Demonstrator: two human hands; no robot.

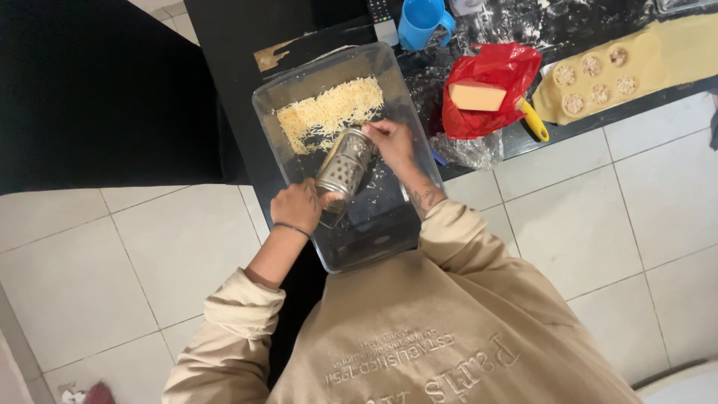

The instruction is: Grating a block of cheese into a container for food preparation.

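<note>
Metal, perforated and round-bodied, one grater [344, 168] lies tilted between the two hands, over a clear glass dish [389, 224]. The left hand [298, 206] is closed around the grater's nearer end; the right hand [390, 140] is closed on its farther end, fingers curled over the rim. Both hands are inside the dish's outline. Beyond the hands, in the far part of the same dish, lies one band of grated cheese [329, 112], just short of touching the grater's upper end. The dish sits on a black counter [232, 30] and overhangs its near edge toward the person's beige sweatshirt. To the right of the right hand: one red bag [490, 112] with one cheese block [476, 96] on it, one yellow handle [535, 121] sticking out beside the bag, and crumpled clear plastic [467, 150] below. Farther right, one dough sheet [643, 60] bears five filled rounds. Beyond the right hand stands one blue cup [420, 21]. Nothing blocks the view of either hand.
</note>
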